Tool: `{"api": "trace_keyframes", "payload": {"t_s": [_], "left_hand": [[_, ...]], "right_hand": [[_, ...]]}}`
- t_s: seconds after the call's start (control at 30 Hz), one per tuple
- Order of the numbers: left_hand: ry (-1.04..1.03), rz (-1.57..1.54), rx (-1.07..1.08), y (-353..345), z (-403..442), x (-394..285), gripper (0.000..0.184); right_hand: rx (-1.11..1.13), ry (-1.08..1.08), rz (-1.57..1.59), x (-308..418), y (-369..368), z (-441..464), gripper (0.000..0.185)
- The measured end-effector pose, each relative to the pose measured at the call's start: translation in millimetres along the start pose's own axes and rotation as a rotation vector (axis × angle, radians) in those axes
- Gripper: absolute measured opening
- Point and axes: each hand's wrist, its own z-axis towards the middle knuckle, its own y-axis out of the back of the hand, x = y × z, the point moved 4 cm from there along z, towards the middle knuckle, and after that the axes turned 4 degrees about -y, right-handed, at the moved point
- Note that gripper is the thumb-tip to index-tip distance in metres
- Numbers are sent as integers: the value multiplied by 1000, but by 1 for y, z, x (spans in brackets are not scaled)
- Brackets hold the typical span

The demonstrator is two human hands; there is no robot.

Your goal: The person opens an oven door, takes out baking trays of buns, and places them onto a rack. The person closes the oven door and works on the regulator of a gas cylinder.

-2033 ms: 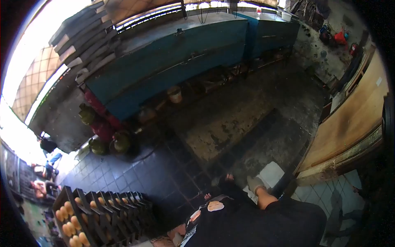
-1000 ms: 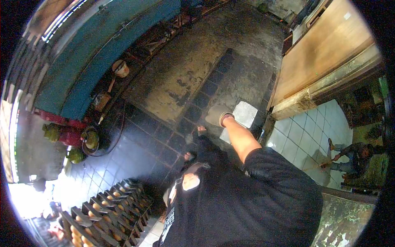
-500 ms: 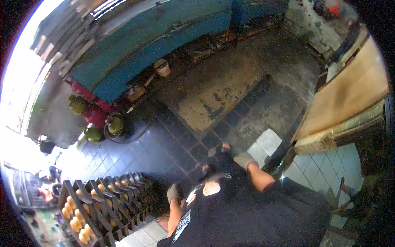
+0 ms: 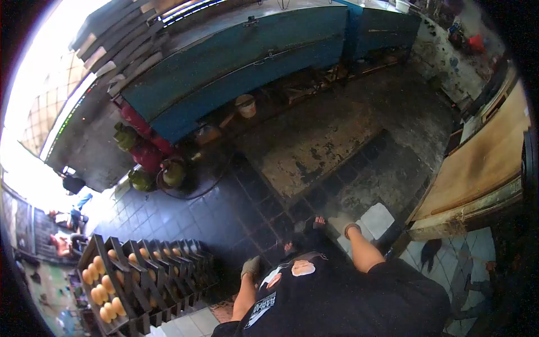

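Hanging beside the torso, the gloved left hand is placed near the dark rack, in whose tiers the rolls are held. The gloved right hand is extended near the white slabs. No held object is discernible; finger spread cannot be told for either. Clearance is best left between knuckles and rack edge, with footing watched on the tiled floor. Farther out, gas cylinders are seen near the blue chest.
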Motion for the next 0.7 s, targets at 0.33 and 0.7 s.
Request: {"api": "trace_keyframes", "payload": {"t_s": [0.33, 0.7], "left_hand": [[489, -687, -189, -19, -83, 33, 65], [212, -127, -14, -27, -72, 35, 38]], "right_hand": [[130, -69, -125, 11, -16, -40, 87], [172, -44, 117, 23, -18, -20, 80]]}}
